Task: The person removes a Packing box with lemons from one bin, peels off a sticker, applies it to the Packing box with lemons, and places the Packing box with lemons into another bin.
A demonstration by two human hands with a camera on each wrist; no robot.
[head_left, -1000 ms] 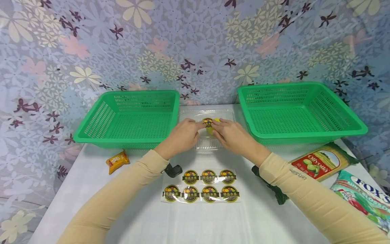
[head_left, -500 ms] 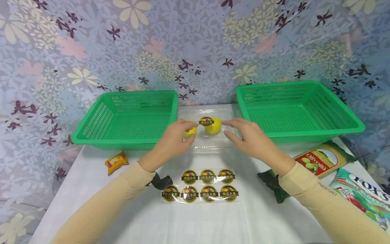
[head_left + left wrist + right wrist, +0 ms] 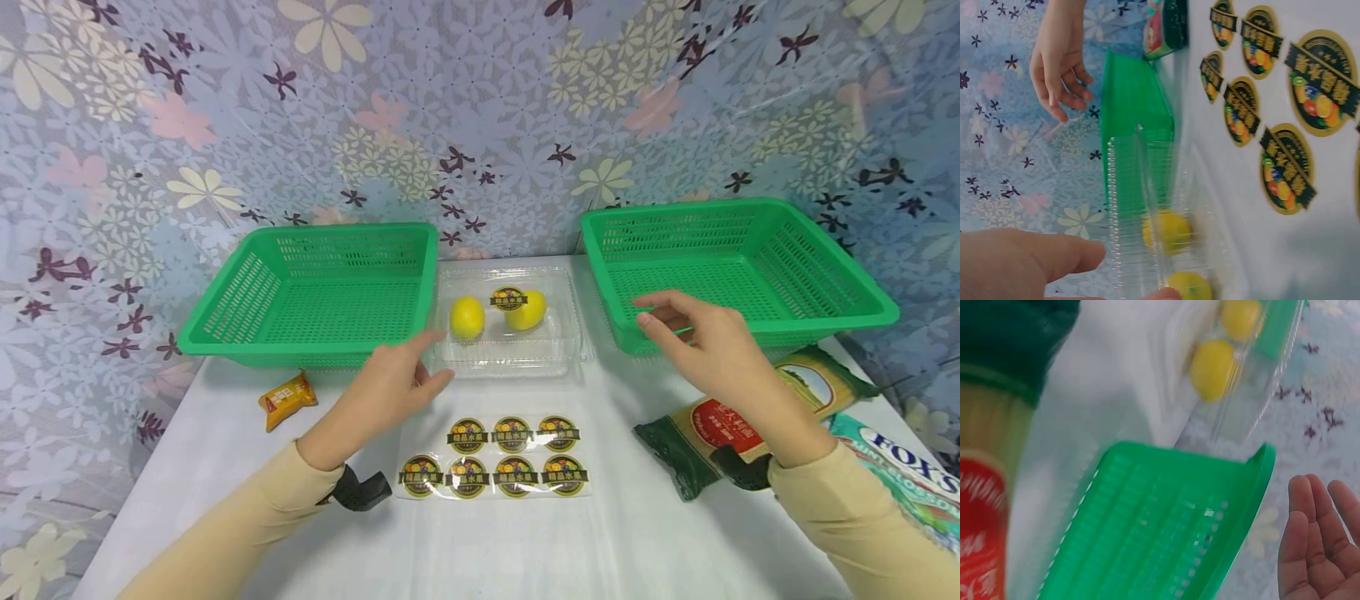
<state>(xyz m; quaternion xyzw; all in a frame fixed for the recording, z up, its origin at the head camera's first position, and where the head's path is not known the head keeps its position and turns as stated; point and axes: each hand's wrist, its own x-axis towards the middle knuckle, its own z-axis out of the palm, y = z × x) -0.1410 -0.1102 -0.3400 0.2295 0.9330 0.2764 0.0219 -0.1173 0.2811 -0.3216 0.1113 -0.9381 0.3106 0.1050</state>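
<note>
Between the baskets sits a clear plastic clamshell box (image 3: pixel 525 354) with its lid down. Two yellow lemons (image 3: pixel 467 317) show through it, and a round black-and-gold fruit sticker (image 3: pixel 508 299) lies on the lid. My left hand (image 3: pixel 382 392) hovers at the box's front left corner, fingers extended and holding nothing. My right hand (image 3: pixel 708 342) is in the air before the right green basket (image 3: pixel 738 325), its fingers loosely bent around nothing. In the right wrist view the right hand's fingers (image 3: pixel 1329 550) appear beside that basket's rim.
A sheet of round stickers (image 3: pixel 491 492) lies in front of the box. At left are another green basket (image 3: pixel 315 343) and a small orange snack packet (image 3: pixel 288 401). An Olivoilà pasta bag (image 3: pixel 675 458) and a teal Fox's candy bag (image 3: pixel 900 467) lie at right.
Both hands have left the box lid, where they were pressing over the sticker. The left has drawn back towards the lower left, the right has moved off to the right.
</note>
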